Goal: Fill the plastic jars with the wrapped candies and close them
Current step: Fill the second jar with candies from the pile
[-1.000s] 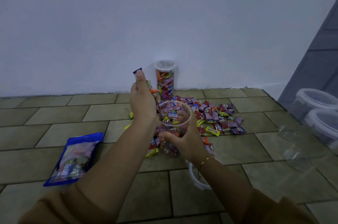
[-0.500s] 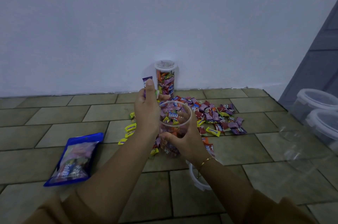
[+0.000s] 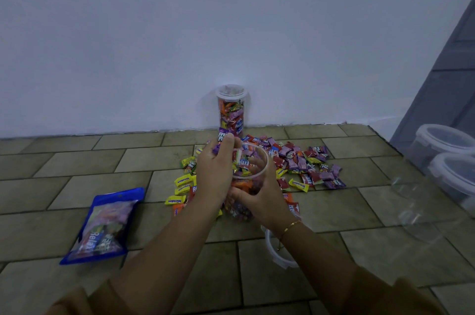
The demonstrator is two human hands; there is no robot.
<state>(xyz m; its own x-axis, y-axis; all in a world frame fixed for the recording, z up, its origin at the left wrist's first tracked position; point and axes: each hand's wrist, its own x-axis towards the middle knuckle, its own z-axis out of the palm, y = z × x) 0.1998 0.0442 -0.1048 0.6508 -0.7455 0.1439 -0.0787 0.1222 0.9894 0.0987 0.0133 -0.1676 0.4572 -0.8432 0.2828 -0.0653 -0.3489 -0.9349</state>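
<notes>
Lowered since the earlier frame, the left hand [image 3: 214,169] brings a purple candy [image 3: 223,137], pinched in its fingers, to the rim of the open jar [image 3: 250,173], which the right hand [image 3: 259,194] grips steady on the floor mid-pile for the drop.

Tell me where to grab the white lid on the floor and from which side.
Take the white lid by its near rim, pinching the edge from above. It seems to lie flat on the tiles, and the right hand's wrist hides its far part, so the near rim is freest.
</notes>
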